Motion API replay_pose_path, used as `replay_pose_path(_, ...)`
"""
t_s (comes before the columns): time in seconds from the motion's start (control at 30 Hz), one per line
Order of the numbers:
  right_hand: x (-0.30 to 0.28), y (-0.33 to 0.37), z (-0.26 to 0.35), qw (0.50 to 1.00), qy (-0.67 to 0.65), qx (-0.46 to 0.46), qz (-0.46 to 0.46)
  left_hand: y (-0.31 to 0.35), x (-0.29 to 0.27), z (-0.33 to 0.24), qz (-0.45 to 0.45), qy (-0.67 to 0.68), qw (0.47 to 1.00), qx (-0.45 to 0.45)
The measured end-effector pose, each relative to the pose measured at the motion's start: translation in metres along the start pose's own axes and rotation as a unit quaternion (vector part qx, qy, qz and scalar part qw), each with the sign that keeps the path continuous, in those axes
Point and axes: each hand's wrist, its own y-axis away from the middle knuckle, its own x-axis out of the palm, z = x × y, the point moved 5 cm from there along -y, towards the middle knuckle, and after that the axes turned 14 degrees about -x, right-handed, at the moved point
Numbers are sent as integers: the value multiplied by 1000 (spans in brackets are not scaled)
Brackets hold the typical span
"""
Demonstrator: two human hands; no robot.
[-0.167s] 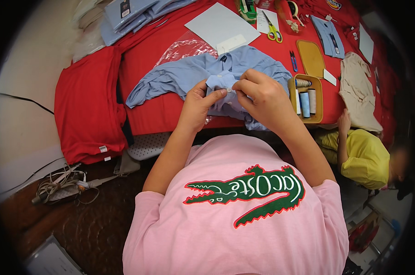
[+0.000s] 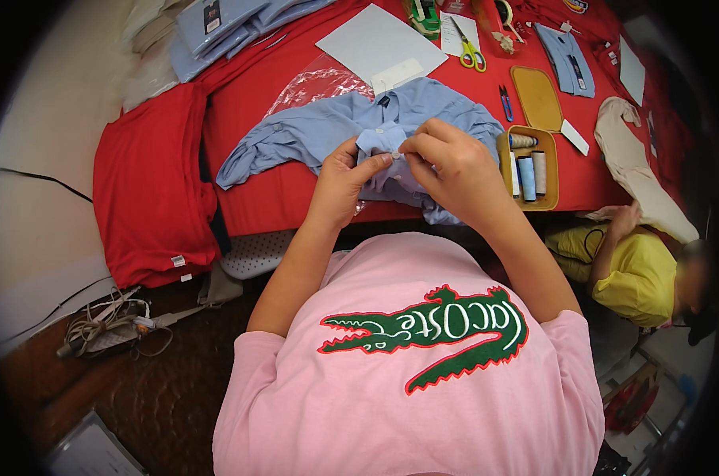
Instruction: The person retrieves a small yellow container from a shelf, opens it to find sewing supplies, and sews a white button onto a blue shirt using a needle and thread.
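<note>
A light blue shirt [image 2: 312, 127] lies spread on the red-covered table in front of me. My left hand [image 2: 345, 176] grips its front edge, the thumb pressed on the cloth beside a small pale button [image 2: 396, 155]. Right at that button, my right hand [image 2: 448, 163] has thumb and forefinger pinched together. Whatever sits between those fingertips is too small to make out. Near my right wrist stands a yellow box [image 2: 556, 190] holding several spools, among them a light blue thread spool [image 2: 527, 178].
Blue thread snips [image 2: 505, 103], yellow-handled scissors [image 2: 472, 55] and the box's yellow lid [image 2: 536, 99] lie beyond. Folded red garments [image 2: 153, 182] hang over the table's left edge. At the right, a person in yellow [image 2: 633, 274] handles a beige garment [image 2: 633, 163]. Cables [image 2: 113, 321] lie at lower left.
The person at the right has pulled the beige garment toward themselves, off the table's edge. My own hands stay almost in place on the blue shirt.
</note>
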Motion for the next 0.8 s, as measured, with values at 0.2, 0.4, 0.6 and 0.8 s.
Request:
replay_pose_path(0.2,8,15,-14,931,-265,251,-20,2,5,-3,-1,16,1000,-12)
replay_pose_path(0.4,23,29,-22,862,-398,299,-93,3,5,-3,7,16,1000,-10)
replay_pose_path(0.6,24,30,-21,876,-383,275,-98,3,1,-1,1,3,1000,-14)
replay_pose_path(0.8,-36,12,-18,824,-489,214,-191,5,-1,-2,-19,-8,1000,10)
